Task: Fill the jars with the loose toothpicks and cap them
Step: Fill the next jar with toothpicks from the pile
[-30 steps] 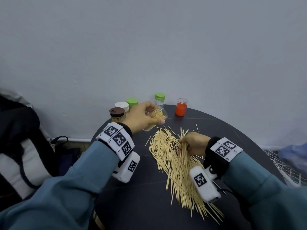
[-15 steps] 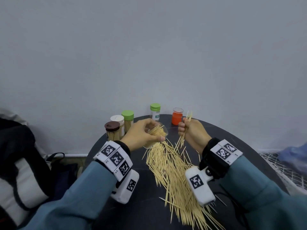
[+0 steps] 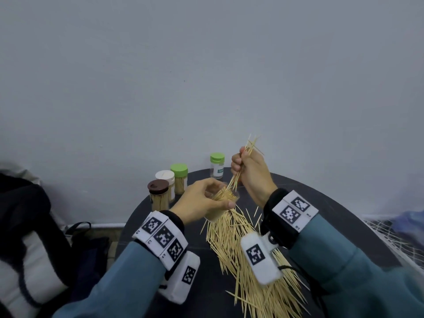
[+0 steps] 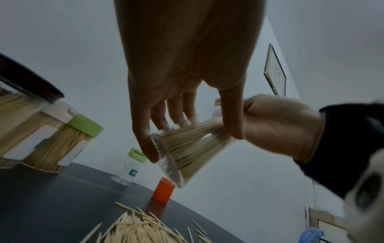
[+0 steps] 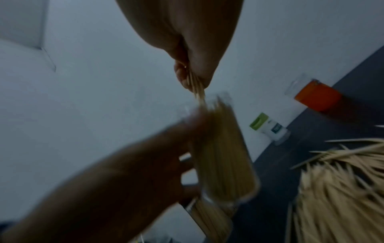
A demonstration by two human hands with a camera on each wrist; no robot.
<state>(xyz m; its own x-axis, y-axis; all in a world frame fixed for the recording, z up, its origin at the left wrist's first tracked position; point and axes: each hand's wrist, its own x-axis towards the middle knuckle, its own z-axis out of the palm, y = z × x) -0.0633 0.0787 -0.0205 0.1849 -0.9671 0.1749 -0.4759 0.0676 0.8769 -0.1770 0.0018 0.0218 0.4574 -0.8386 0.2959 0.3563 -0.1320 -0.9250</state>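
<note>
Left hand [image 3: 202,203] gripped clear round jar [image 4: 187,148], tilted above our dark round table [image 3: 321,203] | right hand [image 3: 252,173] pinched thin wooden toothpicks [image 3: 236,180] at jar's mouth | loose pile [image 3: 241,249] lay on table.

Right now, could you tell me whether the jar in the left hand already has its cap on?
No, the clear jar in the left hand is uncapped, with toothpick tips sticking out of its open mouth.
</note>
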